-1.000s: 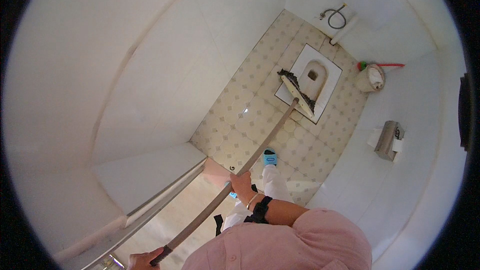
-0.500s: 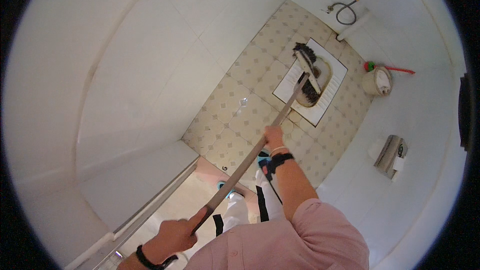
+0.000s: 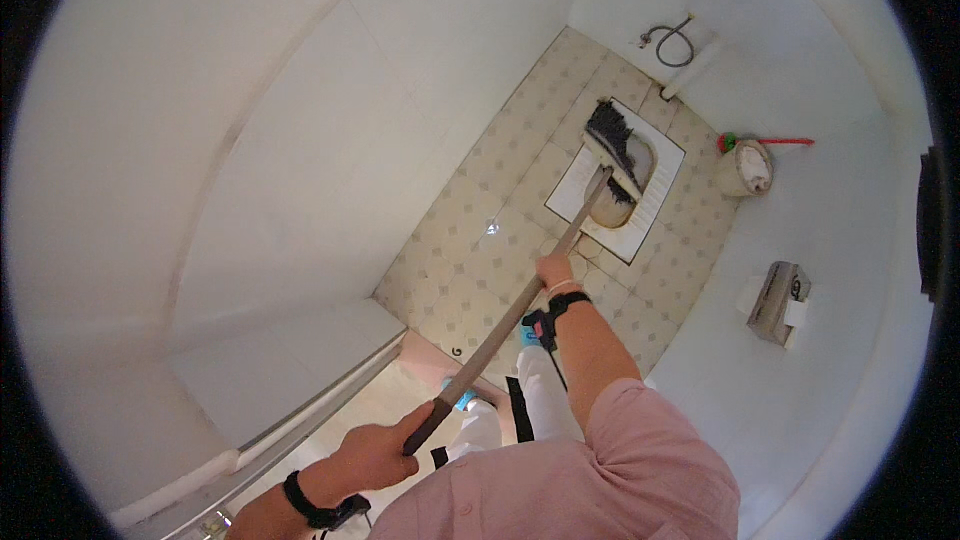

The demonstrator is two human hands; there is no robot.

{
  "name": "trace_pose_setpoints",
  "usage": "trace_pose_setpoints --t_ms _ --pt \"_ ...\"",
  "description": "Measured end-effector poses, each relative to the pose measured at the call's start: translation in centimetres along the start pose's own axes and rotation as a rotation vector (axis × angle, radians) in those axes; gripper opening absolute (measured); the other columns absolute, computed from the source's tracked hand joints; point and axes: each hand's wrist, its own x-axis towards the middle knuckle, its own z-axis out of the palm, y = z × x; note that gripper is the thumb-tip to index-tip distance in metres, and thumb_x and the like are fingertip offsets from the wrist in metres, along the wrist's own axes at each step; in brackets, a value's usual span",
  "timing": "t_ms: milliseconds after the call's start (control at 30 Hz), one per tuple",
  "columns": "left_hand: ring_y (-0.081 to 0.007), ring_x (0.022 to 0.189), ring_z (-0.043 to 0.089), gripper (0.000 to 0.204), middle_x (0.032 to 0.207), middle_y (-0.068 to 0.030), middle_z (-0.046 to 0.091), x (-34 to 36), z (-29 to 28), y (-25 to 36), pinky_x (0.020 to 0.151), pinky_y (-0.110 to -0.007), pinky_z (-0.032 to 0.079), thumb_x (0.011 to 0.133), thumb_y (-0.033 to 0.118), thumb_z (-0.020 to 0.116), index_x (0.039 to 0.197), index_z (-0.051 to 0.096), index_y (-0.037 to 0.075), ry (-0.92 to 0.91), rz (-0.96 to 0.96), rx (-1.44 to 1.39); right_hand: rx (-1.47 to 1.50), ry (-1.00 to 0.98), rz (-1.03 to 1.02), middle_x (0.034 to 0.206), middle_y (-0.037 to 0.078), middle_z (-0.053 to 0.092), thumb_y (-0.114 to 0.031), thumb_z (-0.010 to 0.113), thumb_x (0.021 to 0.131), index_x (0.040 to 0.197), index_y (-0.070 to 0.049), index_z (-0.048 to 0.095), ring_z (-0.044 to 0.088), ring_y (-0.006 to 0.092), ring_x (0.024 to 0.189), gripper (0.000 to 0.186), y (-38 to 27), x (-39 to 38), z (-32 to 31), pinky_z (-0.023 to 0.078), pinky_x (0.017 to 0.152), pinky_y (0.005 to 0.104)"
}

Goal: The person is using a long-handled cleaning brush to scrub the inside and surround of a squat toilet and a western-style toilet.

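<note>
A long-handled broom (image 3: 500, 335) slants from lower left to upper right across the view. My left hand (image 3: 375, 452) is closed around the top end of its handle, near my body. Farther down the handle, my right hand (image 3: 553, 271) grips it with wrapped fingers. The pale broom head with dark bristles (image 3: 610, 135) lies over the white squat toilet (image 3: 570, 195), crossing its bowl. Bristles spread past the toilet's far left edge, and a smaller tuft shows inside the bowl.
Beige tiled floor (image 3: 470, 250) surrounds the toilet, between white walls. At right stand a waste bin (image 3: 735, 175) and a red-handled brush (image 3: 785, 141). A tissue box (image 3: 778, 302) is on the right wall; a grey hose (image 3: 672, 45) hangs at the back. A door track (image 3: 330, 395) runs lower left.
The broom head has tilted, so more dark bristles show on its far left side and fewer in the bowl. Both hands keep their grip. The whole view has shifted slightly.
</note>
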Motion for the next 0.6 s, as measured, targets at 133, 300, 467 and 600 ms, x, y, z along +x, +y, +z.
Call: trace_pose_setpoints --t_ms 133,300,467,600 --pt "-0.0338 0.072 0.061 0.077 0.078 -0.0169 0.061 -5.4 3.2 -2.4 0.063 -0.038 0.047 0.071 0.027 0.06 0.137 0.02 0.024 -0.058 -0.051 -0.018 -0.023 -0.078 -0.101 0.086 0.016 0.064 -0.009 0.05 0.077 0.081 -0.006 0.067 0.063 0.0289 0.08 0.018 -6.5 -5.6 0.7 0.049 0.064 0.0393" --pt "-0.0308 0.073 0.061 0.074 0.078 -0.0146 0.061 -12.5 7.0 -5.2 0.065 -0.035 0.046 0.069 0.023 0.058 0.136 0.024 0.023 -0.004 -0.074 -0.042 1.072 0.063 0.492 0.058 0.018 0.057 -0.011 0.062 0.067 0.064 0.003 0.057 0.057 0.0267 0.048 0.016 -13.7 -8.4 7.9 0.042 0.039 0.0377" --pt "-0.0234 0.069 0.059 0.073 0.078 -0.0114 0.06 -18.5 10.6 -9.1 0.066 -0.03 0.046 0.069 0.02 0.063 0.134 0.03 0.023 -0.001 -0.137 -0.242 0.62 0.034 -0.071 0.071 0.019 0.062 -0.018 0.068 0.062 0.072 -0.002 0.061 0.062 0.0307 0.072 0.02 -16.8 -14.0 9.3 0.046 0.055 0.0409" --pt "-0.0142 0.071 0.056 0.074 0.084 -0.0083 0.062 -21.6 12.2 -12.2 0.069 -0.027 0.045 0.066 0.013 0.07 0.132 0.036 0.018 0.092 -0.098 -0.209 1.132 0.378 -0.06 0.056 0.016 0.056 -0.019 0.066 0.064 0.065 -0.004 0.054 0.059 0.0317 0.059 0.019 -19.5 -17.9 6.9 0.044 0.053 0.0424"
